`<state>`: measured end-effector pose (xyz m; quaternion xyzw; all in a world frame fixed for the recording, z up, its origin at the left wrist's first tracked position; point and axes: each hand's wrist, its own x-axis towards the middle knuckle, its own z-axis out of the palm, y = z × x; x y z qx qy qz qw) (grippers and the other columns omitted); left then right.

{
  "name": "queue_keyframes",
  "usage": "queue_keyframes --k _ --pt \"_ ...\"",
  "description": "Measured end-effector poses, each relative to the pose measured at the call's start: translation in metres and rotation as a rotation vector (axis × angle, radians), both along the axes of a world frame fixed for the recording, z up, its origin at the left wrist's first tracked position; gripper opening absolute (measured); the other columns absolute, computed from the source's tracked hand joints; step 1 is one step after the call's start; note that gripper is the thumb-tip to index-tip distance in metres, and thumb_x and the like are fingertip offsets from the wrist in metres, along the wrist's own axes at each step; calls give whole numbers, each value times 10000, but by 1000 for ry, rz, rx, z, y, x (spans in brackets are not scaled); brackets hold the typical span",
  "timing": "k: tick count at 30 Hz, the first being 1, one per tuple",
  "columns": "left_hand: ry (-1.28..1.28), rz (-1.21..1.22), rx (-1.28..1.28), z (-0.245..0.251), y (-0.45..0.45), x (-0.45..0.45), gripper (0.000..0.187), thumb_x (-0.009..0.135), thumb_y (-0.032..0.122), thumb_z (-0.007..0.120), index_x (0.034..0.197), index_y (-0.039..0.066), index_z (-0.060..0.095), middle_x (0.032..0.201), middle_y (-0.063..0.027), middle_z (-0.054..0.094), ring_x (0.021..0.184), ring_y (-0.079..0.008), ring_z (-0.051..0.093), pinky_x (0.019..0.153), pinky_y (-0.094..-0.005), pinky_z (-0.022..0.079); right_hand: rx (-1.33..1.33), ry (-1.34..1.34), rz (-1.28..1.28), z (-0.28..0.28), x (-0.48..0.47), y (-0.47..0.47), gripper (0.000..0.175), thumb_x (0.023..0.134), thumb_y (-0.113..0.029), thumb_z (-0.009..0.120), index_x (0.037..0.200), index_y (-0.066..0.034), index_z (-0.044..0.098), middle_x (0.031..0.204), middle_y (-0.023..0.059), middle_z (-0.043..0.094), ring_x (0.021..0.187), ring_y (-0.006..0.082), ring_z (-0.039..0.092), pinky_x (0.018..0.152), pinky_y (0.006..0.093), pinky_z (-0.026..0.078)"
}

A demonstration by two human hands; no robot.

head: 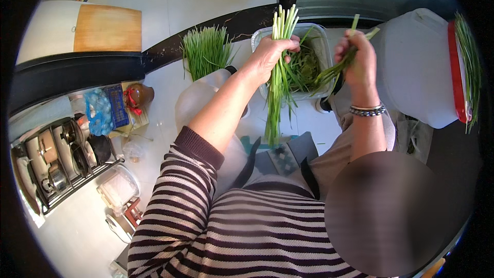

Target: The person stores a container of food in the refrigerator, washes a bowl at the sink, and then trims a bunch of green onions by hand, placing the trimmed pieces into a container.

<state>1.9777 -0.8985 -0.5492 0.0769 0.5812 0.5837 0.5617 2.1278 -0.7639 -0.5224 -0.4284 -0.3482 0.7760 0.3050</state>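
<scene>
My left hand [273,55] is closed around a bunch of Chinese chives [278,85], their pale cut ends pointing up and the green leaves hanging down. In my right hand [359,56] is a small tuft of loose leaves [334,72], held at the right rim of a clear plastic tub [329,46]. Tangled green leaves and trimmings [307,65] lie inside this tub, partly behind my left hand. Left of it stands a thick bundle of chives [207,51], pale ends up.
A large white plastic bucket with a red rim [415,67] stands at the right, more chives [469,73] at its far side. At the left are a black pan rack [79,173], a blue plastic bag [98,112] and a brown jar [142,94]. A wooden board [108,28] is at upper left.
</scene>
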Motion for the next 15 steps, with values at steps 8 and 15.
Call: queue_keyframes --k 8,15 --pt "-176 90 28 -4 3 2 190 835 164 623 970 34 649 831 -57 636 728 -134 567 636 -250 440 94 -173 492 -1 -18 -47 115 882 -172 599 865 -70 548 634 -34 471 468 48 387 416 213 292" --pt "-130 60 39 -2 1 6 248 846 193 626 1033 34 658 944 -44 638 882 -143 591 813 -289 453 502 -349 563 -30 -18 -64 164 824 -166 667 852 -29 582 722 -28 552 669 83 507 627 265 442"
